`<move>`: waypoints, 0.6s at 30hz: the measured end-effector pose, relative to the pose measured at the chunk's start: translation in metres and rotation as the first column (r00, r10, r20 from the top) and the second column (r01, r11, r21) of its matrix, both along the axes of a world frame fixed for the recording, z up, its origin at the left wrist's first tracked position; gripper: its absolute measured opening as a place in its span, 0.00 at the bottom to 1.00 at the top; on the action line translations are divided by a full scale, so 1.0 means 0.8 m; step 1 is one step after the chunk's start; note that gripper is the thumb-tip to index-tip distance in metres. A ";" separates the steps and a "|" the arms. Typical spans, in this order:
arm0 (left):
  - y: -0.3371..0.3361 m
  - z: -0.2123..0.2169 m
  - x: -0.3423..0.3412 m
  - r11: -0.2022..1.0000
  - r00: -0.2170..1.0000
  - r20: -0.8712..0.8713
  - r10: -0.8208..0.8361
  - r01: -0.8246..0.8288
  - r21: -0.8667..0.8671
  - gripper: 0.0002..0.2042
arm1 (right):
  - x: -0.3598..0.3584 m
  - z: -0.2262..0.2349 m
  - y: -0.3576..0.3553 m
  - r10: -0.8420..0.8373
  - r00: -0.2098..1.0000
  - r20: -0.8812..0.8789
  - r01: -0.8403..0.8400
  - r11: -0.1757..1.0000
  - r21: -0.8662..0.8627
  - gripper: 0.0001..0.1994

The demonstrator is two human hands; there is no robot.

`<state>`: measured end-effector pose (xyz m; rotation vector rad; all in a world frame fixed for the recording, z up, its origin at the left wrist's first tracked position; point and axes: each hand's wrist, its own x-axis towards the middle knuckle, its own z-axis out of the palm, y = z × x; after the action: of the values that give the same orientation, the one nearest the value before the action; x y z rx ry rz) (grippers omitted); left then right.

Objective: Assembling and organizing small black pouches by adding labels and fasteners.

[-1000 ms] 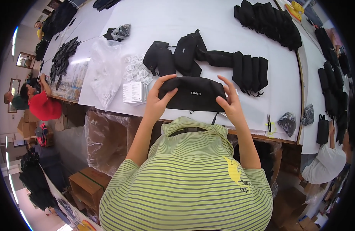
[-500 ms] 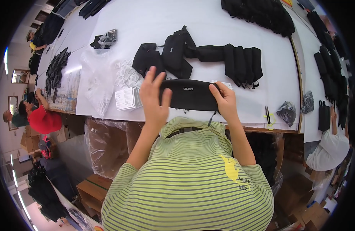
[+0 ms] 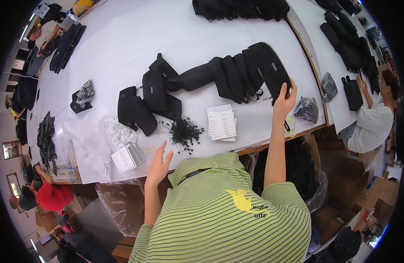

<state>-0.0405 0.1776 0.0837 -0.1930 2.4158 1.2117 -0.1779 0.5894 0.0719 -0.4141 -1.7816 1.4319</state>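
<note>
My right hand (image 3: pixel 284 101) is closed on the lower end of a flat black pouch (image 3: pixel 272 66), which lies against the right end of a row of black pouches (image 3: pixel 230 79). Open and holding nothing, my left hand (image 3: pixel 158 165) is over the table's near edge, fingers apart. Beyond it is a tangled heap of small black cords (image 3: pixel 183 133). A stack of printed white cards (image 3: pixel 221 123) lies between the cords and my right forearm. Left of my left hand are a second card stack (image 3: pixel 128 158) and loose small white packets (image 3: pixel 118 131).
More black pouches (image 3: pixel 150 90) lie mid-table. Crumpled clear plastic (image 3: pixel 90 142) is at left, and a bagged black bundle (image 3: pixel 307 109) at right. A large black pile (image 3: pixel 241 8) lies on the far side. A co-worker (image 3: pixel 373 118) handles a black pouch at right; others are at left.
My right hand has carried the black pouch away and to the right, to the row's end. My left hand has come off it and drawn back. The view has shifted, uncovering the cords and cards.
</note>
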 end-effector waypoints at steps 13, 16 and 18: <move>0.083 0.021 -0.072 0.935 0.937 0.088 -0.337 0.322 0.149 0.18 | -0.052 -0.094 0.041 0.156 0.877 0.453 -0.355 0.848 0.395 0.23; 0.089 0.019 -0.084 0.952 0.951 0.123 -0.283 0.263 0.156 0.18 | -0.050 -0.082 0.030 0.070 0.904 0.423 -0.236 0.904 0.356 0.24; 0.091 0.020 -0.090 0.956 0.950 0.145 -0.276 0.255 0.148 0.18 | -0.050 -0.069 0.006 -0.073 0.862 0.502 -0.320 0.689 0.650 0.31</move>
<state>-0.1128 0.2501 0.0995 0.0684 2.1329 1.1713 -0.2180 0.5942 0.0167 -0.2357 -2.6682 0.5965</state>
